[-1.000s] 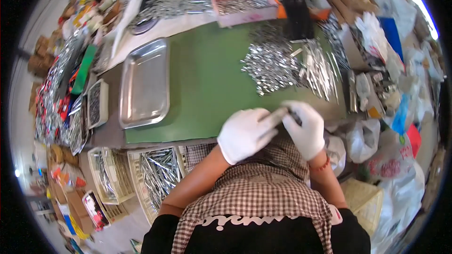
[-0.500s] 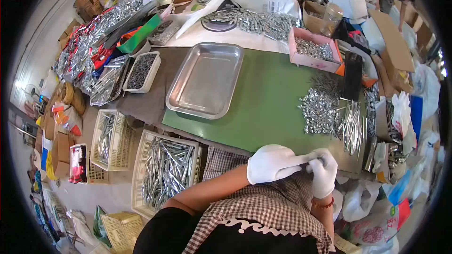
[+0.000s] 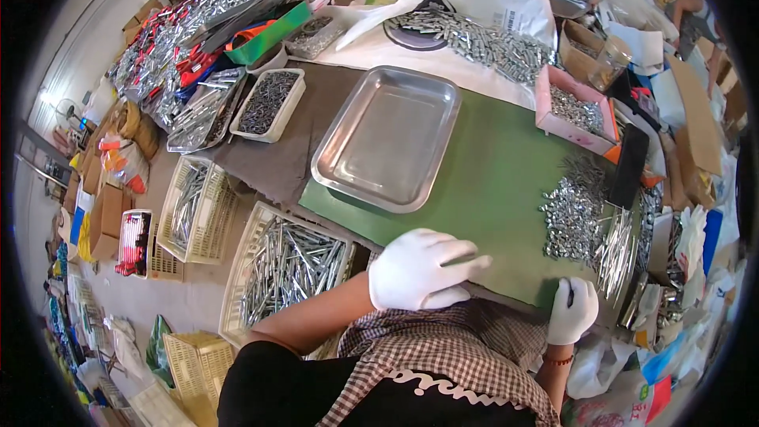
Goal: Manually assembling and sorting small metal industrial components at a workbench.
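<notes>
My left hand [image 3: 423,270], in a white glove, hovers at the near edge of the green work surface [image 3: 490,182], its fingers spread and nothing in them. Farther right, my gloved right hand [image 3: 574,312] is closed near the same edge. A small dark spot shows at its curled fingers; whether that is a held part I cannot make out. Just beyond this hand lie a pile of small shiny metal parts [image 3: 571,217] and a bundle of thin metal rods [image 3: 614,257]. A steel tray [image 3: 387,138], with nothing in it, stands beyond my left hand.
A plastic crate of metal tubes [image 3: 291,269] stands beside my left forearm, with another crate [image 3: 207,229] behind it. A white tub of small dark parts [image 3: 269,103], a pink box [image 3: 597,142] and heaped metal pieces [image 3: 490,47] line the far side. Another person [image 3: 700,20] is at far right.
My hands were together at the near edge, fingers meeting over a small piece. Now they are apart: the left has moved left and opened, the right has moved right and down. The view has shifted.
</notes>
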`<action>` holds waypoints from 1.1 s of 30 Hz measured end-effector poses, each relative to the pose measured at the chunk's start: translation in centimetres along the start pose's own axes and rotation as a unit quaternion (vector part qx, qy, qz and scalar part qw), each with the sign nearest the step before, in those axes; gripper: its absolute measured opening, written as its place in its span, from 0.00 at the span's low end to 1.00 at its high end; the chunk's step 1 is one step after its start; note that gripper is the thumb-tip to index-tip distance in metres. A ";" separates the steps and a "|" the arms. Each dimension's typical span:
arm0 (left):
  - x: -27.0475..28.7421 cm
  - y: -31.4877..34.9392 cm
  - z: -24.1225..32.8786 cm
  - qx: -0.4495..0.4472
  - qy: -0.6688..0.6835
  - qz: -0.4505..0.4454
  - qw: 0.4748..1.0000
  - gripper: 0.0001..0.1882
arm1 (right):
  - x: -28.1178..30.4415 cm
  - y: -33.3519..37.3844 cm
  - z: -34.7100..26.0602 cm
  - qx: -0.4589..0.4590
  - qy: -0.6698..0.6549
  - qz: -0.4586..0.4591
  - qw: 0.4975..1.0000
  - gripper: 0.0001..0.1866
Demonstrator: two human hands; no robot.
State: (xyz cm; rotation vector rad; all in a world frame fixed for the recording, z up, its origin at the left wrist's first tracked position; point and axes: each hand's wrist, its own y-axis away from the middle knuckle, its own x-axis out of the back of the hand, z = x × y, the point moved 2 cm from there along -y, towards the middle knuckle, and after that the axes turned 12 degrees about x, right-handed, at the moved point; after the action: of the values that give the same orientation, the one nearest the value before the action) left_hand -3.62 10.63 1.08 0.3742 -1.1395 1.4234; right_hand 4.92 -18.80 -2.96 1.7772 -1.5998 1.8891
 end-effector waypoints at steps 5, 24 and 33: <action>6.1 -3.9 -4.9 0.004 -0.170 0.029 0.985 0.23 | 0.0 -0.1 0.1 -0.014 0.028 -0.023 0.999 0.04; 6.0 -26.3 -48.7 0.548 -0.140 0.076 0.821 0.39 | 0.0 0.1 -0.5 -0.026 0.046 -0.010 0.999 0.07; 6.5 -28.4 -50.0 0.433 -0.143 0.114 0.883 0.43 | 1.4 -1.8 -0.3 0.016 0.036 -0.064 0.997 0.08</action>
State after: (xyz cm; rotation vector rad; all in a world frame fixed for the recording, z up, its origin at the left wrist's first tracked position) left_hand 39.55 48.50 -5.52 1.1380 -0.7147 2.1035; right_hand 5.48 -18.59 -0.72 1.7568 -1.4053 1.9079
